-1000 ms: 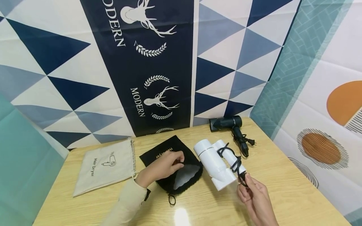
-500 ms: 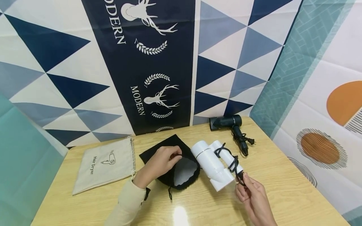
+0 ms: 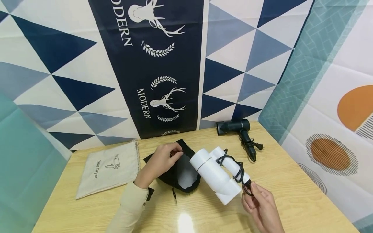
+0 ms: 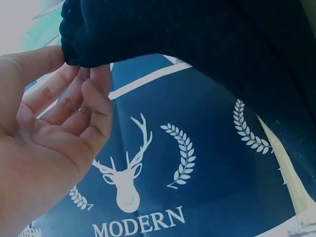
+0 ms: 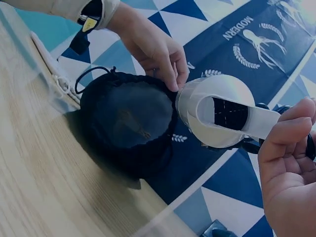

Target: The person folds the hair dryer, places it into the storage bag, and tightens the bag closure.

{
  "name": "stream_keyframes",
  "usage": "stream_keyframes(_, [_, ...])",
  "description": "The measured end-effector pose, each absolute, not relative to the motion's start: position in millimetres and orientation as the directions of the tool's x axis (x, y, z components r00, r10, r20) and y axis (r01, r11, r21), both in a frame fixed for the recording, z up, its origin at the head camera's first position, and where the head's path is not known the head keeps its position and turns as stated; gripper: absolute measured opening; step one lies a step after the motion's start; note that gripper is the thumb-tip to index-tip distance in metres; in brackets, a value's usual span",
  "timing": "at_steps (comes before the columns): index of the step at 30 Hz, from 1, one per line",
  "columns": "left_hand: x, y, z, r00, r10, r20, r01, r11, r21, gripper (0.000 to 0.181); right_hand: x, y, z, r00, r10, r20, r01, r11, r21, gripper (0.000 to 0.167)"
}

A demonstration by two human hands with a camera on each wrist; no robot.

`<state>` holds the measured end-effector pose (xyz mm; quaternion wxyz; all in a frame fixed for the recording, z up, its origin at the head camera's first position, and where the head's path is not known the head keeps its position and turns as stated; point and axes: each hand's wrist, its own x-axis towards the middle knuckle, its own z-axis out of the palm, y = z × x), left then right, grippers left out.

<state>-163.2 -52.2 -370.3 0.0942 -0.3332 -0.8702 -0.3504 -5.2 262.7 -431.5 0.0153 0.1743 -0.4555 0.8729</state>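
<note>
A black drawstring bag [image 3: 169,176] hangs with its mouth wide, its grey lining showing. The left hand [image 3: 161,160] pinches the bag's rim between thumb and fingertips; the left wrist view shows this hand [image 4: 59,113] at the dark cloth [image 4: 148,29]. The right hand [image 3: 263,207] grips the handle end and cord of a white hair dryer [image 3: 214,173], folded, with black cord wound round its handle. In the right wrist view the dryer's round barrel [image 5: 217,111] is beside the bag's mouth [image 5: 133,116], close to the left hand [image 5: 155,49].
A beige pouch printed "Hair Dryer" [image 3: 109,170] lies flat at the left of the wooden table [image 3: 291,194]. Near the back right edge lies a black hair dryer [image 3: 234,126] with its cord tied round the handle. Patterned cloth walls [image 3: 227,48] stand behind and beside the table.
The left hand has drawn the bag's rim up and slightly left, lifting the mouth. The white dryer has moved left, its barrel now by the bag's opening.
</note>
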Motion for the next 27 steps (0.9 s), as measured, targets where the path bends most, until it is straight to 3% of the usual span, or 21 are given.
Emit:
stream_keyframes(17, [-162.2,-47.6,-367.0,-0.76,0.509,0.404,0.646,0.521,0.558,0.005,-3.4,256.5,-435.2,-0.848,-0.259,0.462,-0.201,-0.65,-0.733,0.052])
stream_keyframes(27, [-150.4,-46.4,-364.1,-0.744,0.549,0.38,0.656,0.496,0.568,0.004,-4.7,254.2,-436.0,-0.817,-0.322,0.477,-0.215,-0.598,-0.772,0.048])
